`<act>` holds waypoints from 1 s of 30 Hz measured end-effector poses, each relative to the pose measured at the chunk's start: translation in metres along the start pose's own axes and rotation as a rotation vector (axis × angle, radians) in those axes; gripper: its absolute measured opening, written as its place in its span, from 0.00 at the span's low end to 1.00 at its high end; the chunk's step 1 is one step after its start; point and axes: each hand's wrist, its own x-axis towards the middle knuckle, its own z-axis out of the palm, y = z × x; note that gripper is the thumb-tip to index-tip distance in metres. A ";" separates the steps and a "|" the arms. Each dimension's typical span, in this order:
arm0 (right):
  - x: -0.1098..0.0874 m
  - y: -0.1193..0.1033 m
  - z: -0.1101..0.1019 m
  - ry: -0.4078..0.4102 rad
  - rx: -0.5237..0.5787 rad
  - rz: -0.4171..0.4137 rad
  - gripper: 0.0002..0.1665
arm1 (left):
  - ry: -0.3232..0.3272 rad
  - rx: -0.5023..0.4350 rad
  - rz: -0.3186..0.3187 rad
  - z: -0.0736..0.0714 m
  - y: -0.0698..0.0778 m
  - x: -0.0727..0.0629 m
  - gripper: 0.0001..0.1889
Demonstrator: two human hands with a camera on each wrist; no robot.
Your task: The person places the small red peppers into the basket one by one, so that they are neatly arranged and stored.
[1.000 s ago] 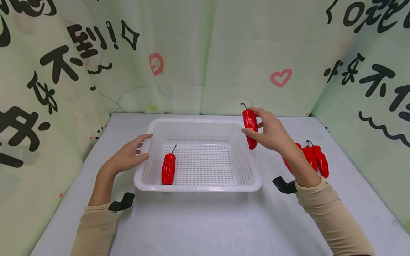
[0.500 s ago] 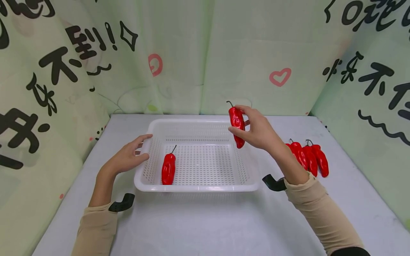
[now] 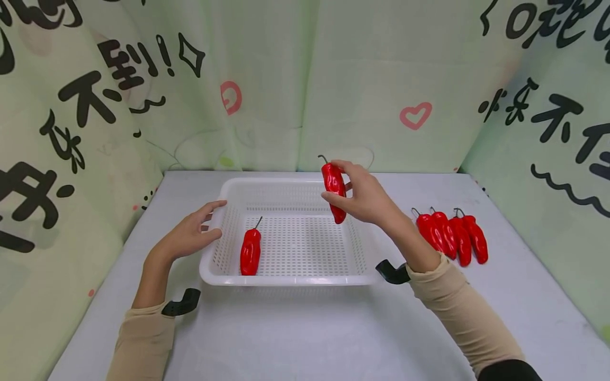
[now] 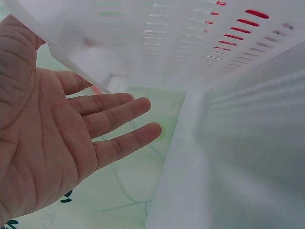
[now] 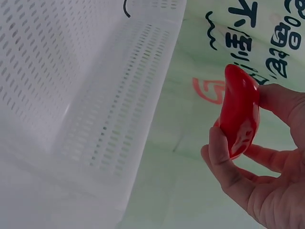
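My right hand pinches a red pepper between thumb and fingers, stem up, above the right part of a white perforated basket. In the right wrist view the held pepper shows clear of the basket's wall. Another red pepper lies in the left part of the basket. At the basket's left side is my left hand, its fingers at the rim. The left wrist view shows the left hand's fingers fairly straight beside the basket's underside.
Several red peppers lie side by side on the white table, right of the basket and beyond the right forearm. A pale green printed curtain stands behind the table and along both sides.
My right hand has carried its pepper leftward, from the basket's right edge to above its inside. The peppers on the right show more fully now. My left hand stays at the rim.
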 end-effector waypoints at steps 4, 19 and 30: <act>0.003 -0.005 0.006 -0.014 0.016 -0.010 0.48 | 0.000 0.000 -0.007 0.000 0.000 0.000 0.37; 0.012 -0.024 0.026 -0.052 0.057 -0.041 0.46 | 0.000 0.005 -0.003 0.000 0.001 0.001 0.37; 0.018 -0.032 0.036 -0.097 0.105 -0.051 0.44 | 0.002 0.002 -0.013 0.000 0.001 0.000 0.37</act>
